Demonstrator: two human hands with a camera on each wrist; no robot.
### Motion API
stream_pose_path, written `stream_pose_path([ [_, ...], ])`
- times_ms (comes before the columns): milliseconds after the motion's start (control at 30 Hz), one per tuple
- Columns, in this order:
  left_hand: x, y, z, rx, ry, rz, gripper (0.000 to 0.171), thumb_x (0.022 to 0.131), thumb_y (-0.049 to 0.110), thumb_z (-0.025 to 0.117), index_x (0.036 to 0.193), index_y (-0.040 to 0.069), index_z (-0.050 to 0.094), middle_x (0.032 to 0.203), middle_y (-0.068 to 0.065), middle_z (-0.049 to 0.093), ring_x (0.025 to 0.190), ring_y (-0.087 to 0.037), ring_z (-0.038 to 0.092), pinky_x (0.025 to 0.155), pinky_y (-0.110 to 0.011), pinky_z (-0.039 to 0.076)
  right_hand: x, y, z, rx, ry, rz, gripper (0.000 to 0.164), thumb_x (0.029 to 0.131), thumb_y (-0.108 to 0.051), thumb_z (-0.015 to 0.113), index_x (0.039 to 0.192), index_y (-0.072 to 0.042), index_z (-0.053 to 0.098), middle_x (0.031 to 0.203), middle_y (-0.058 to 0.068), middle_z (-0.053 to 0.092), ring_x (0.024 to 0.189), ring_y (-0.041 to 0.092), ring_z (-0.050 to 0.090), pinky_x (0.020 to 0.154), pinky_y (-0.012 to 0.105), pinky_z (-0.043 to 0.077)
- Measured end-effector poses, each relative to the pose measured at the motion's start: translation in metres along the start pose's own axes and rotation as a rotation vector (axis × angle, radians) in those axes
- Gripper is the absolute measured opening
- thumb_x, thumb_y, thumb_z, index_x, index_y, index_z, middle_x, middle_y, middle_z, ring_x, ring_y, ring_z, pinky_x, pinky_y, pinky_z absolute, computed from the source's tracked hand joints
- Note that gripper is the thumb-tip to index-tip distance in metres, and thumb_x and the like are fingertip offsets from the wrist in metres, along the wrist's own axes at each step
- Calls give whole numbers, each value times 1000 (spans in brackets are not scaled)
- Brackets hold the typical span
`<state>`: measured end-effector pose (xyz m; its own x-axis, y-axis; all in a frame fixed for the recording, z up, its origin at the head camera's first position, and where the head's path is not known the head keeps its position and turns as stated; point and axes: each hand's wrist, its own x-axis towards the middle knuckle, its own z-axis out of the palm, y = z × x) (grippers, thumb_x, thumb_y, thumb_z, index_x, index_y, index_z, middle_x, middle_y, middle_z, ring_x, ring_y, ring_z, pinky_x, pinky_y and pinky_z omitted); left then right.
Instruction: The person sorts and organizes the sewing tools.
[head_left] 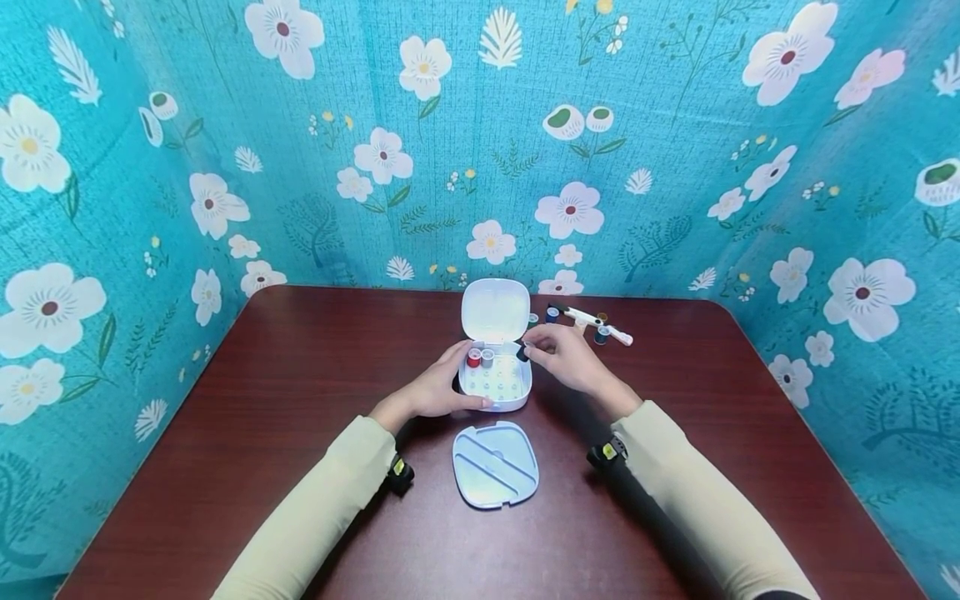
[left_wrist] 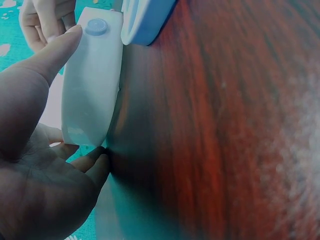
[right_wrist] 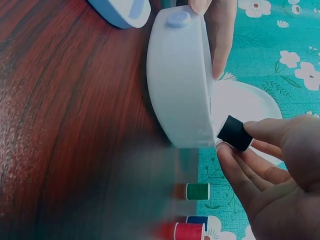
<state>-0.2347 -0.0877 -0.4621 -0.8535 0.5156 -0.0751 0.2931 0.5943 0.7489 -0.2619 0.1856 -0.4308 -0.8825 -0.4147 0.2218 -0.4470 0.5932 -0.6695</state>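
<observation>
A white sewing box (head_left: 510,406) stands on the table with its lid (head_left: 495,310) raised at the back. My left hand (head_left: 435,390) grips its left side, fingers behind and thumb along the front near the round blue-white button (left_wrist: 96,27). Inside, a red thread spool (head_left: 474,358) and a grey one (head_left: 487,358) sit at the back left, among rows of small pegs. Between thumb and fingers, my right hand (head_left: 570,358) pinches a black thread spool (right_wrist: 235,133), tilted, at the box's back right corner.
A pale blue tray (head_left: 495,465) with diagonal ridges lies in front of the box. Behind my right hand are several loose spools, among them a blue one (head_left: 552,315) and a green one (right_wrist: 198,191), and a white pen-like tool (head_left: 620,336). A flowered curtain (head_left: 450,167) surrounds the table.
</observation>
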Motion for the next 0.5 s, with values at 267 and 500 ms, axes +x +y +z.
stream_pose_path([
  [267, -2, 3, -2, -6, 9, 1, 115, 85, 43, 84, 165, 7, 10, 169, -11, 14, 151, -27, 27, 121, -45, 26, 8, -6, 7, -20, -8, -16, 20, 95, -4, 72, 113, 2, 74, 105, 14, 75, 92, 24, 72, 83, 43, 59],
  [500, -2, 3, -1, -10, 10, 3, 114, 85, 44, 84, 165, 7, 11, 169, -11, 13, 151, -27, 26, 121, -46, 27, 14, -7, 13, -80, -16, -47, 20, 93, -5, 73, 112, 2, 76, 104, 14, 75, 90, 24, 71, 82, 42, 59],
])
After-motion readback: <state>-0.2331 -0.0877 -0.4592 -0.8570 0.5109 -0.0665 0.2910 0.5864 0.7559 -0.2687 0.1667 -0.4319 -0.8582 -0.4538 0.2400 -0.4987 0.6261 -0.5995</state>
